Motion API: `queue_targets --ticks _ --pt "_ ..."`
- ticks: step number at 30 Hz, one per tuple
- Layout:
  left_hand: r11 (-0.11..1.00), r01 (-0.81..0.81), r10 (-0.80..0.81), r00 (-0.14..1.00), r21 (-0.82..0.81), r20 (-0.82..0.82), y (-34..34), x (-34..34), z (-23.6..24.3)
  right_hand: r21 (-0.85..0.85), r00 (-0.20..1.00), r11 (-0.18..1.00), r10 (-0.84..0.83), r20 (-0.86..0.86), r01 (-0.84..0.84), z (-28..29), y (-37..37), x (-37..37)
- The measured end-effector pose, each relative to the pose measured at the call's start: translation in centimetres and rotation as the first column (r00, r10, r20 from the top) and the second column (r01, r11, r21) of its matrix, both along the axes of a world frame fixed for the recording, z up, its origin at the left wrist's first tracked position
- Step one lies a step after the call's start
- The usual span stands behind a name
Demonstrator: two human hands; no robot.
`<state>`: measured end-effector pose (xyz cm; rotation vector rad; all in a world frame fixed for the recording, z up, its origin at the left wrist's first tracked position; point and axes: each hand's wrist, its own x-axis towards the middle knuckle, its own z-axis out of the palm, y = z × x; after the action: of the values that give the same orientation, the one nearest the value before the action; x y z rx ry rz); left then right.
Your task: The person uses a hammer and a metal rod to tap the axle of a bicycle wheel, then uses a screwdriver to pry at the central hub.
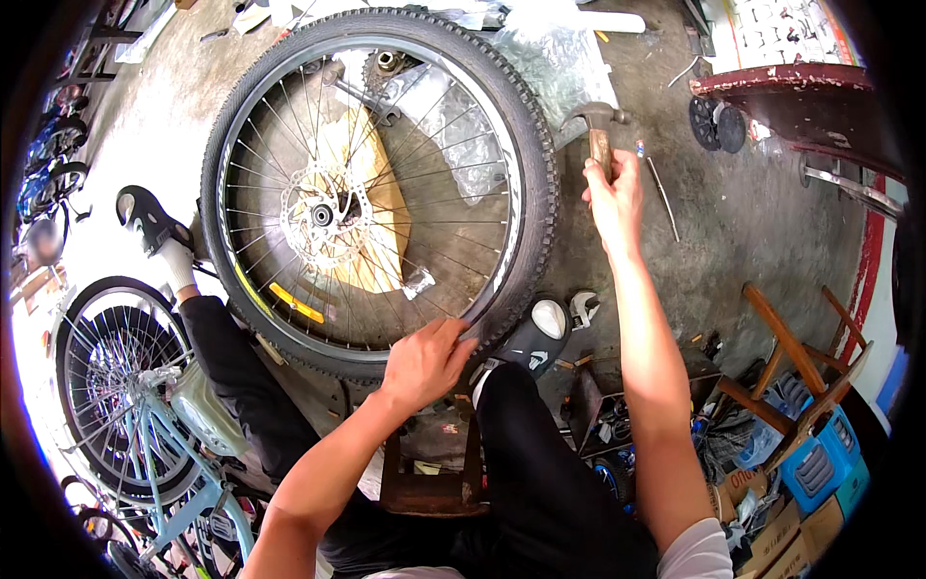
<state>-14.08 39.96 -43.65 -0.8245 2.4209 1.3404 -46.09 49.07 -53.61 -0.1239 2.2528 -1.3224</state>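
A bicycle wheel (528, 159) with a knobby tire and brake disc (298, 198) lies in front of me. My left hand (420, 365) is closed at the near side of its rim, fingers curled over it. Right of the wheel, my right hand (613, 203) grips the wooden handle of a claw hammer (598, 121), head upward. Brown paper (386, 261) and a wrench (367, 99) show through the spokes. An adjustable wrench (585, 309) lies beside my right shoe (531, 343). A thin metal rod (664, 198) lies right of the hammer.
At left stand bicycles, including a light-blue one (198, 507). At right are a red-edged wheeled platform (781, 92), wooden stools (786, 328), a blue plastic case (820, 458) and cardboard boxes (776, 555). Plastic sheeting (540, 58) lies beyond the wheel.
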Motion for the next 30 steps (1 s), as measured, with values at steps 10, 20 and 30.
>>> queue_targets --ticks 10,20,30 --pt "0.999 0.026 -0.034 0.976 0.04 0.214 2.9 5.5 -0.6 0.336 0.899 0.927 0.282 -0.335 -0.166 -2.6 0.4 -1.7" --pt "0.987 0.156 -0.15 0.977 -0.025 0.154 2.6 4.1 0.4 0.288 0.627 0.954 0.275 -0.729 -0.085 -2.3 5.4 -1.6" --pt "0.999 0.039 -0.041 0.991 0.021 0.126 3.5 5.5 0.1 0.596 0.811 0.803 0.332 -0.481 0.025 -5.1 15.6 -8.6"
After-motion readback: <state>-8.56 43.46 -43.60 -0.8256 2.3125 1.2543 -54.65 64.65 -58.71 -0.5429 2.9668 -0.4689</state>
